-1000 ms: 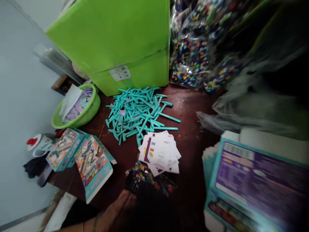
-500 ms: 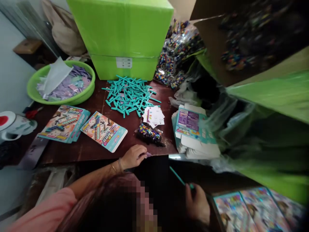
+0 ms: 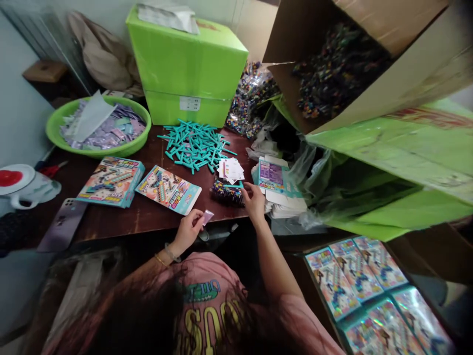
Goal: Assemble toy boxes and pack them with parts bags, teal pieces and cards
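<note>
Your right hand [image 3: 254,199] has come up from below the desk edge, where half a second ago it held a teal stick, and now sits over the desk [image 3: 121,222] with fingers curled loosely at the bag of coloured pieces [image 3: 227,193]; a teal stick [image 3: 236,185] lies just beside the fingertips, but I cannot tell whether you grip it. Your left hand [image 3: 188,230] has lifted off the desk edge and now pinches a small purple packet [image 3: 207,217] between thumb and fingers, held just off the near edge. The white cards [image 3: 230,169] lie just beyond the bag, the pile of teal sticks [image 3: 195,145] further back, the flat boxes [image 3: 275,180] to your right. Judgement: both hands now converge on the bag, with packet and stick brought to it.
</note>
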`<state>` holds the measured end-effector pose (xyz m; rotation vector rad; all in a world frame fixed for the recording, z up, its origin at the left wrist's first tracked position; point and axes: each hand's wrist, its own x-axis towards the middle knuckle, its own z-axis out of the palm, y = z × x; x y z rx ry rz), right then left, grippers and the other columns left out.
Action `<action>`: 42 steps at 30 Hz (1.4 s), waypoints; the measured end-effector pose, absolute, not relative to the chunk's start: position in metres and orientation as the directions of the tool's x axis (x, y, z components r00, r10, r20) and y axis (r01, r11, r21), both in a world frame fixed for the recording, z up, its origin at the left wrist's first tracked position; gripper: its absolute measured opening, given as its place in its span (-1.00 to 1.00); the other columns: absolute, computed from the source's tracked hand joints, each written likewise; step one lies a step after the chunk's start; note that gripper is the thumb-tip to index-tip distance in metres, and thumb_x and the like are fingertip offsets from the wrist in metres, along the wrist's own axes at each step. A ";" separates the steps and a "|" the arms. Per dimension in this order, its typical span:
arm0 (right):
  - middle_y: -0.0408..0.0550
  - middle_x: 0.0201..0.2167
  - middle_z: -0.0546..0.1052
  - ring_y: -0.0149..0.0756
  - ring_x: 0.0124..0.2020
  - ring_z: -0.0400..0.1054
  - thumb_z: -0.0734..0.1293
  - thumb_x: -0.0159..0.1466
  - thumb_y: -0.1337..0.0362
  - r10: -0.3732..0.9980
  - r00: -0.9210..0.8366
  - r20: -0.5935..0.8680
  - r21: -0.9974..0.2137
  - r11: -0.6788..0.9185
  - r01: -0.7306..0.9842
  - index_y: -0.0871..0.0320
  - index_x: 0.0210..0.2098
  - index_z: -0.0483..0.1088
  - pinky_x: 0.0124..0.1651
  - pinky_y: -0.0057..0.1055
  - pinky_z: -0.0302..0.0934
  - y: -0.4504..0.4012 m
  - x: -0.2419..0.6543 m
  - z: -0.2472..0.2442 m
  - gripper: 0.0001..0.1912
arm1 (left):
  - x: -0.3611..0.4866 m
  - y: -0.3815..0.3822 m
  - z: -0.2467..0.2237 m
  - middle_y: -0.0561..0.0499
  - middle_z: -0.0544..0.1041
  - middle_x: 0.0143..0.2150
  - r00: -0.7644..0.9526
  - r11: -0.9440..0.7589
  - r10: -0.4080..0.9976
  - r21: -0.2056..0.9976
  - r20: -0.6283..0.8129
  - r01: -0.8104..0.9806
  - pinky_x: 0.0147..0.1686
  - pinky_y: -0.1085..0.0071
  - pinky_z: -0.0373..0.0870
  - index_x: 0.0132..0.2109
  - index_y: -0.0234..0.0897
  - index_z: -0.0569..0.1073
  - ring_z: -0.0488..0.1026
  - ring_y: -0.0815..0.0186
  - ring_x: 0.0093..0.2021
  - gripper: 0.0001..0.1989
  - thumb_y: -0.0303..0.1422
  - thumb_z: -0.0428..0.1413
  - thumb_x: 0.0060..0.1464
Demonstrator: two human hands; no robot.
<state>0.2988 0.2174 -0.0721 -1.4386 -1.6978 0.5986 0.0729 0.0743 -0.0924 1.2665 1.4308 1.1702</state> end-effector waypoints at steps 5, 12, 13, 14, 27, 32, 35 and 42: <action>-0.05 -0.29 0.60 -0.25 -0.31 0.47 0.38 0.29 0.00 0.877 -0.481 0.015 -0.955 0.155 0.252 0.11 -0.12 0.55 -0.23 -0.38 0.36 0.144 0.262 -0.065 -0.67 | 0.079 0.070 -0.083 -0.01 0.59 -0.28 -0.015 -0.129 0.988 0.887 0.151 0.444 -0.26 0.38 0.43 -0.10 -0.24 0.49 0.53 0.28 -0.31 -0.81 -0.26 0.04 0.31; 0.01 -0.33 0.62 -0.20 -0.35 0.50 0.37 0.27 -0.06 0.979 -0.187 0.078 -0.946 0.132 0.297 0.16 -0.26 0.55 -0.24 -0.30 0.41 0.160 0.283 -0.085 -0.62 | 0.018 0.086 -0.086 -0.28 0.35 0.34 -0.015 -0.097 0.952 0.347 0.306 0.933 0.36 -0.22 -0.03 0.30 -0.33 0.36 0.15 -0.18 0.41 -0.45 -0.42 0.14 0.16; 0.01 -0.31 0.62 -0.19 -0.32 0.51 0.37 0.29 -0.04 0.971 -0.208 0.120 -0.934 0.182 0.309 0.15 -0.25 0.56 -0.20 -0.28 0.41 0.165 0.286 -0.080 -0.64 | 0.005 0.089 -0.083 -0.26 0.41 0.30 -0.027 -0.097 0.946 0.361 0.323 0.927 0.35 -0.18 0.03 0.25 -0.33 0.42 0.22 -0.14 0.37 -0.52 -0.43 0.09 0.19; 0.01 -0.28 0.63 -0.18 -0.27 0.52 0.36 0.31 0.00 0.953 -0.243 0.180 -0.915 0.253 0.313 0.13 -0.23 0.57 -0.15 -0.26 0.41 0.169 0.286 -0.072 -0.68 | -0.008 0.091 -0.076 -0.22 0.48 0.24 -0.042 -0.112 0.934 0.403 0.354 0.908 0.33 -0.12 0.11 0.20 -0.32 0.47 0.30 -0.08 0.32 -0.58 -0.42 0.04 0.23; 0.02 -0.01 0.56 -0.21 -0.05 0.40 0.25 0.44 0.32 0.371 -0.642 0.671 -0.360 0.920 0.156 0.06 0.05 0.51 0.00 -0.25 0.32 0.179 0.144 0.023 -0.73 | -0.046 0.076 0.002 -0.12 0.61 0.03 -0.366 -0.049 0.867 0.789 0.338 0.613 0.12 0.24 0.42 0.09 -0.29 0.52 0.52 0.12 0.06 -0.55 -0.10 -0.10 0.38; 0.01 -0.04 0.58 -0.22 -0.06 0.40 0.21 0.43 0.37 0.543 -0.586 0.601 -0.466 0.834 0.295 0.08 0.00 0.51 0.02 -0.27 0.27 0.202 0.178 -0.025 -0.72 | -0.033 0.070 -0.017 -0.12 0.55 0.13 -0.327 -0.074 0.858 0.726 0.396 0.684 0.21 0.20 0.35 0.14 -0.25 0.47 0.46 0.13 0.16 -0.60 -0.19 -0.12 0.39; 0.07 -0.15 0.58 -0.16 -0.08 0.41 0.22 0.38 0.40 0.810 -0.379 0.448 -0.587 0.586 0.558 0.17 -0.12 0.52 0.02 -0.27 0.27 0.236 0.249 -0.054 -0.77 | -0.020 0.070 -0.053 -0.14 0.49 0.21 -0.109 -0.179 0.897 0.577 0.429 0.797 0.31 0.07 0.23 0.21 -0.23 0.42 0.38 0.11 0.25 -0.61 -0.28 -0.12 0.39; 0.17 -0.02 0.53 -0.09 0.02 0.36 0.20 0.36 0.42 0.951 -0.224 0.212 -0.467 0.299 0.832 0.25 -0.01 0.50 0.10 -0.24 0.21 0.281 0.328 -0.113 -0.69 | 0.034 0.092 -0.106 -0.38 0.24 0.40 0.084 -0.172 0.908 0.182 0.411 0.968 0.35 -0.23 0.01 0.37 -0.38 0.24 0.07 -0.19 0.44 -0.43 -0.28 0.06 0.29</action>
